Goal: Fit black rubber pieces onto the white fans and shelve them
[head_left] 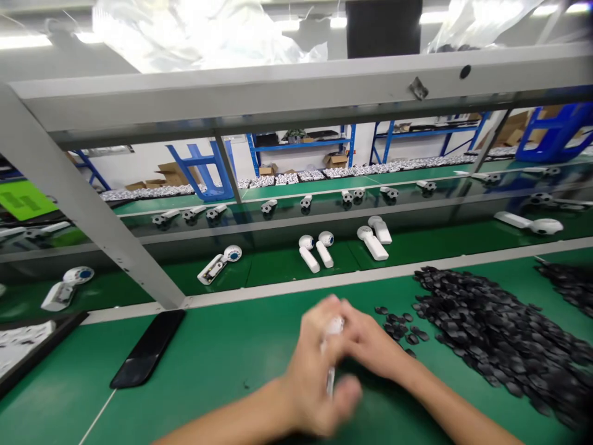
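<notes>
My left hand (312, 364), smeared by motion, is wrapped around a white plastic device (334, 327) above the green worktop. Only bits of the device show between the fingers, so its full shape is hidden. Against its upper part press the bent fingers of my right hand (368, 340); whether a small part is also pinched there I cannot tell. Just right of my hands lies a loose cluster of small black oval pieces (397, 327), beside a large heap of the same pieces (500, 327).
A black phone (148, 349) lies at left, near a black tray (46, 346) of white parts. Beyond a metal ledge, white round-headed devices (373, 244) rest on a green conveyor (264, 266). A metal frame post (102, 210) and crossbar (296, 93) stand ahead.
</notes>
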The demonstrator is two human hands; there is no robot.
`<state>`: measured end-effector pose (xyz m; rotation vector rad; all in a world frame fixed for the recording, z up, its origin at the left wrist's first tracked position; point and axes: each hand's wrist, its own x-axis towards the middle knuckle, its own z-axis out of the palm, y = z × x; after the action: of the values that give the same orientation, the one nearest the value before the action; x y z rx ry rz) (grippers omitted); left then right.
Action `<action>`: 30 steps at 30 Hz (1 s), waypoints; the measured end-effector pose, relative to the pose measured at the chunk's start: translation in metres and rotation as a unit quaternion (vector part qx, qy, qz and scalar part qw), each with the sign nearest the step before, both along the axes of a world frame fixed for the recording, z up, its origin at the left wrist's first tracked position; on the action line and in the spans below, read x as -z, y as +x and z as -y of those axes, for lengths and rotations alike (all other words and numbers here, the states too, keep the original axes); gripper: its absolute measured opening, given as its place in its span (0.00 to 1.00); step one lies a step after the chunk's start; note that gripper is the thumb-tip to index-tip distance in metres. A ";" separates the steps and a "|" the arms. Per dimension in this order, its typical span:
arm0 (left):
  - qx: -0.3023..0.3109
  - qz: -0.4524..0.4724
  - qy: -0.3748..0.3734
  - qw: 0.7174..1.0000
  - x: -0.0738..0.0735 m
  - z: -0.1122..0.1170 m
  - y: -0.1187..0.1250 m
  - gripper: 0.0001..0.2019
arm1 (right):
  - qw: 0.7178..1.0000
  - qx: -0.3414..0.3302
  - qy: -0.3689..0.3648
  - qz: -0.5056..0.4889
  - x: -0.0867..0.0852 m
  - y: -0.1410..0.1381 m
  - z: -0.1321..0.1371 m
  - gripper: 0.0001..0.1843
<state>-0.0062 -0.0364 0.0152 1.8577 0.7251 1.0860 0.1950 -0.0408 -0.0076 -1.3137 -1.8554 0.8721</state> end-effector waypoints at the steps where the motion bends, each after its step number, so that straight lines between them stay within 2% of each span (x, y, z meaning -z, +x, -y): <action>1: -0.013 0.020 -0.024 0.999 0.002 -0.006 0.001 0.34 | 1.000 0.003 0.027 -0.007 -0.005 -0.001 0.001 0.32; 3: -0.020 0.052 -0.120 0.991 0.009 -0.018 0.004 0.34 | 0.998 0.012 0.064 -0.013 -0.015 -0.002 0.005 0.34; 4: -0.002 0.058 -0.191 0.980 0.013 -0.024 0.005 0.33 | 0.997 0.007 0.070 -0.015 -0.020 -0.003 0.006 0.35; 7: 0.097 0.051 -0.362 0.926 0.022 -0.035 0.008 0.29 | 0.998 -0.010 0.054 0.007 -0.033 0.002 0.007 0.37; 10: 0.134 0.103 -0.434 0.885 0.026 -0.039 0.009 0.26 | 0.996 -0.009 0.010 0.084 -0.038 0.028 0.001 0.31; 13: 0.120 0.159 -0.442 0.875 0.026 -0.041 0.006 0.25 | 0.975 0.125 0.006 0.181 -0.035 0.071 -0.010 0.21; 14: 0.121 0.168 -0.442 0.873 0.027 -0.041 0.004 0.24 | 0.967 0.145 -0.013 0.210 -0.033 0.084 -0.013 0.19; 17: 0.133 0.175 -0.436 0.872 0.028 -0.042 0.000 0.22 | 0.953 0.149 -0.075 0.252 -0.022 0.111 -0.018 0.13; 21: 0.145 0.167 -0.426 0.878 0.030 -0.041 -0.002 0.21 | 0.951 0.160 -0.085 0.250 -0.013 0.116 -0.018 0.10; 24: 0.154 0.168 -0.423 0.877 0.032 -0.042 -0.002 0.21 | 0.946 0.169 -0.075 0.267 -0.013 0.112 -0.018 0.10; 30: 0.158 0.155 -0.414 0.883 0.033 -0.041 -0.004 0.18 | 0.938 0.176 -0.032 0.297 -0.017 0.116 -0.023 0.16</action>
<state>-0.0103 0.0050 -0.0180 0.9873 0.5429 0.6684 0.3108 -0.0183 0.0091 -2.0370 -1.9301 0.3634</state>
